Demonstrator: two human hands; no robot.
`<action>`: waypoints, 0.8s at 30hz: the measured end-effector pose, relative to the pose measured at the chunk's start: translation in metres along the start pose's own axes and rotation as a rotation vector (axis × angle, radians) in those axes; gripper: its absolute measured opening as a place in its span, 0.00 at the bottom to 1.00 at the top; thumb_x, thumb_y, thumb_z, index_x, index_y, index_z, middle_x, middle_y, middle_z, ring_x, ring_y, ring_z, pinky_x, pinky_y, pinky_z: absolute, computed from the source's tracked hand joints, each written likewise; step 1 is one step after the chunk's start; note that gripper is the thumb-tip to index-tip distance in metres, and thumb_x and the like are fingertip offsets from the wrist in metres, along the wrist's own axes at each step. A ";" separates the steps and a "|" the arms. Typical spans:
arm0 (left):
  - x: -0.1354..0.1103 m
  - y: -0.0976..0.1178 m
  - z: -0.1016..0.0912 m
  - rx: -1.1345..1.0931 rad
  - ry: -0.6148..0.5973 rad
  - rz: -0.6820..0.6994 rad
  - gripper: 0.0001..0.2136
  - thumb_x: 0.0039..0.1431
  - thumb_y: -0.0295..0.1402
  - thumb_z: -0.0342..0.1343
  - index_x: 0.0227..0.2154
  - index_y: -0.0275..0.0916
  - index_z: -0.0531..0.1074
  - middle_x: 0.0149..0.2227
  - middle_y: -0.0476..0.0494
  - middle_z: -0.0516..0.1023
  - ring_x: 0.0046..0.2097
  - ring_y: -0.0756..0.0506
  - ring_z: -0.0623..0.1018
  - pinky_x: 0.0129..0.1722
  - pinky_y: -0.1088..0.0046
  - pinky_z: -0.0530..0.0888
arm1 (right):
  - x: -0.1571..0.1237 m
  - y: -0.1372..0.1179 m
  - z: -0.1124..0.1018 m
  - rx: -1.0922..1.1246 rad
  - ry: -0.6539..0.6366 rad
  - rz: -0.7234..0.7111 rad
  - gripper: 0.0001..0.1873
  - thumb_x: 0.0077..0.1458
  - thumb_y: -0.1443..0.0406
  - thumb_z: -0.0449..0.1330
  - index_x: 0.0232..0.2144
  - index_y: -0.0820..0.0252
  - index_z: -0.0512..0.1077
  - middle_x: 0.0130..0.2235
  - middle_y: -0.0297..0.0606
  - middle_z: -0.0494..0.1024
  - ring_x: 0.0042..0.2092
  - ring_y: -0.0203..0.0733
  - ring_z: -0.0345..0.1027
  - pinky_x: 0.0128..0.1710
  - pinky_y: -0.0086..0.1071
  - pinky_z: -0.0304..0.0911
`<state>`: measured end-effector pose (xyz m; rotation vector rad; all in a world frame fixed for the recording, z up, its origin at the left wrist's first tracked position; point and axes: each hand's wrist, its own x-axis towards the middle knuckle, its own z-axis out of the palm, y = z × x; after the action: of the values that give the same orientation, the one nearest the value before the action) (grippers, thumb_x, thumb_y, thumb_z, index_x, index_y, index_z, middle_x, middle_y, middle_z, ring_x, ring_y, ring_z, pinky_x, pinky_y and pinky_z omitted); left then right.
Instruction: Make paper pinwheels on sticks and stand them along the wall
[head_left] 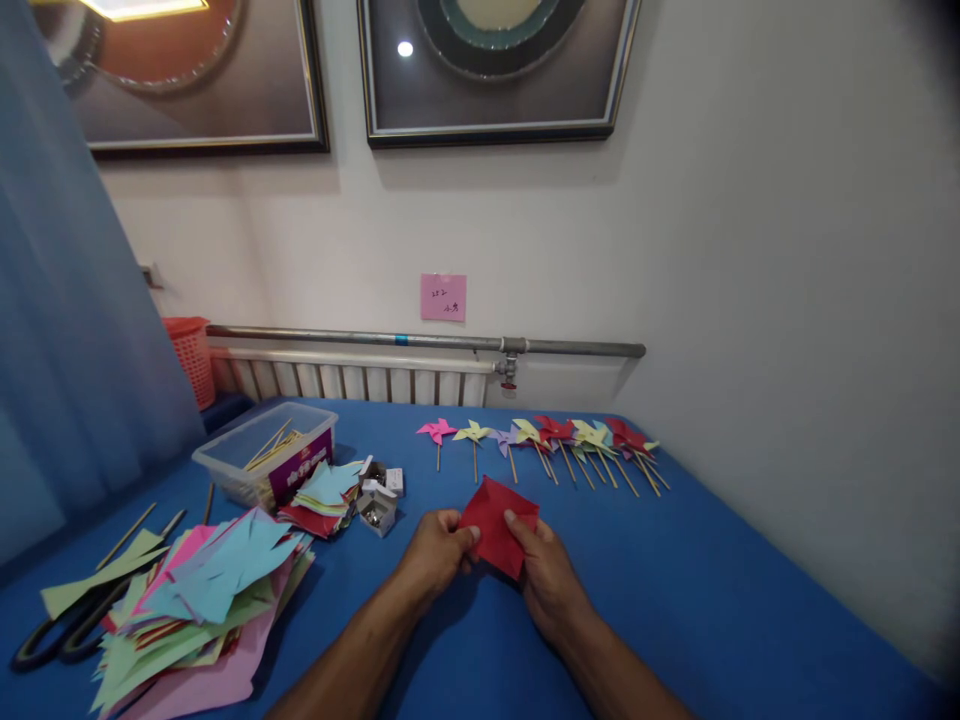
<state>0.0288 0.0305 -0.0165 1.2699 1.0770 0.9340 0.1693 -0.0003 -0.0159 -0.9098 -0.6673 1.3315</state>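
A red square of paper [495, 525] is held between my two hands above the blue-covered table. My left hand [435, 550] pinches its left corner between thumb and fingers. On the right side, my right hand [547, 575] grips the sheet with the thumb lying on top and the fingers underneath, out of sight. Beyond the hands, several finished paper pinwheels [556, 430] on thin sticks lie in a row, in pink, yellow, purple and red. To the left of my left hand are small open boxes [377, 508] with shiny metal bits inside.
At the left lies a heap of cut coloured paper [217, 590], with black-handled scissors [75, 625] partly under it. A smaller paper stack [322, 500] sits by a clear plastic tub [262, 455] of sticks. A pipe [337, 336] and radiator run along the wall behind.
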 end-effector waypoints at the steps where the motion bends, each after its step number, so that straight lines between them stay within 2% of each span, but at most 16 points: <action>1: 0.000 0.000 0.000 0.006 -0.001 -0.003 0.16 0.44 0.46 0.62 0.21 0.37 0.69 0.18 0.49 0.72 0.17 0.53 0.67 0.20 0.75 0.56 | -0.001 -0.001 0.001 -0.002 -0.022 0.003 0.20 0.40 0.53 0.74 0.28 0.60 0.77 0.26 0.39 0.83 0.32 0.50 0.79 0.32 0.37 0.70; 6: -0.001 0.001 0.000 0.021 0.008 -0.009 0.14 0.46 0.43 0.60 0.19 0.38 0.68 0.17 0.49 0.72 0.17 0.53 0.66 0.20 0.75 0.55 | -0.003 -0.003 0.004 -0.025 -0.065 -0.013 0.20 0.40 0.51 0.74 0.27 0.61 0.78 0.25 0.40 0.82 0.34 0.52 0.79 0.34 0.38 0.71; 11: 0.001 0.000 0.000 0.013 0.010 -0.012 0.12 0.47 0.40 0.59 0.20 0.38 0.68 0.18 0.49 0.73 0.17 0.53 0.67 0.20 0.75 0.56 | 0.000 -0.004 0.001 0.001 -0.020 0.004 0.20 0.37 0.52 0.75 0.25 0.59 0.76 0.24 0.39 0.82 0.35 0.52 0.79 0.35 0.39 0.71; 16: 0.001 0.000 0.001 0.011 0.026 -0.037 0.11 0.49 0.38 0.58 0.19 0.39 0.65 0.16 0.50 0.72 0.16 0.53 0.66 0.20 0.75 0.55 | 0.001 -0.004 -0.002 0.032 -0.027 0.004 0.20 0.37 0.54 0.75 0.27 0.60 0.76 0.28 0.40 0.84 0.38 0.54 0.79 0.37 0.39 0.71; 24: 0.000 0.007 -0.003 -0.094 0.025 -0.058 0.14 0.50 0.44 0.59 0.23 0.37 0.70 0.18 0.50 0.74 0.16 0.53 0.67 0.21 0.76 0.57 | 0.004 -0.003 -0.007 0.054 0.022 0.000 0.19 0.37 0.55 0.75 0.29 0.59 0.76 0.30 0.40 0.85 0.38 0.53 0.80 0.38 0.40 0.71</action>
<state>0.0265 0.0315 -0.0099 1.1467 1.0718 0.9478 0.1772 0.0028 -0.0168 -0.8796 -0.6113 1.3319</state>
